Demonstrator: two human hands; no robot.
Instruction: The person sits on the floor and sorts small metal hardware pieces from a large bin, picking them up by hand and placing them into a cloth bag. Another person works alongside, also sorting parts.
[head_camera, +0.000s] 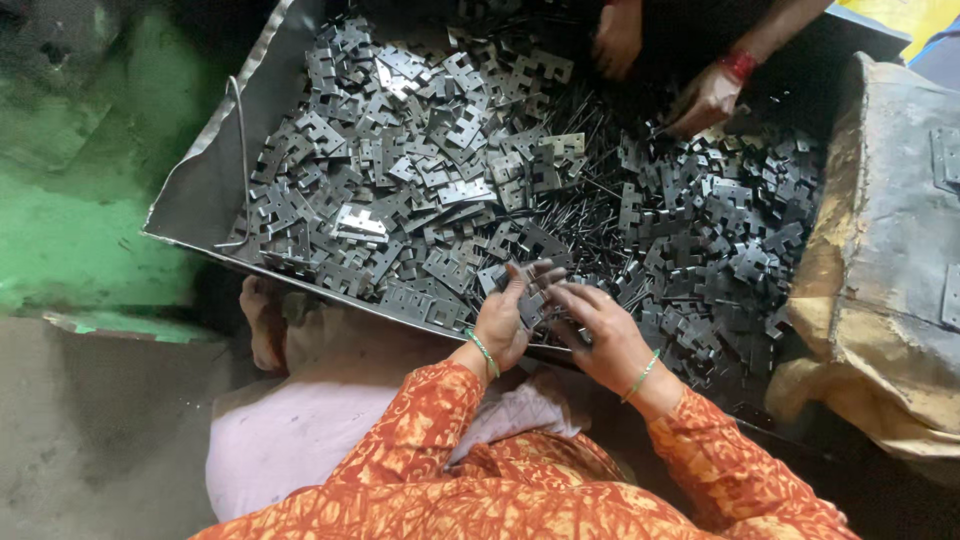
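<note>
A big heap of grey metal hinge plates (420, 170) fills a sheet-metal tray (195, 190). Thin metal pins (590, 190) lie mixed in near the middle. My left hand (505, 315) rests at the tray's near edge, fingers spread over a few plates. Beside it my right hand (600, 330) pinches a small hinge plate (535, 300) that sits between the two hands. Both wrists wear green bangles, and my sleeves are orange patterned cloth.
Across the tray another person's two hands (700, 95) reach into the heap, one with a red band. A worn brown sack (880, 260) bulges at the right. Green-stained floor (70, 200) lies left. A pale cloth (290, 440) covers my lap.
</note>
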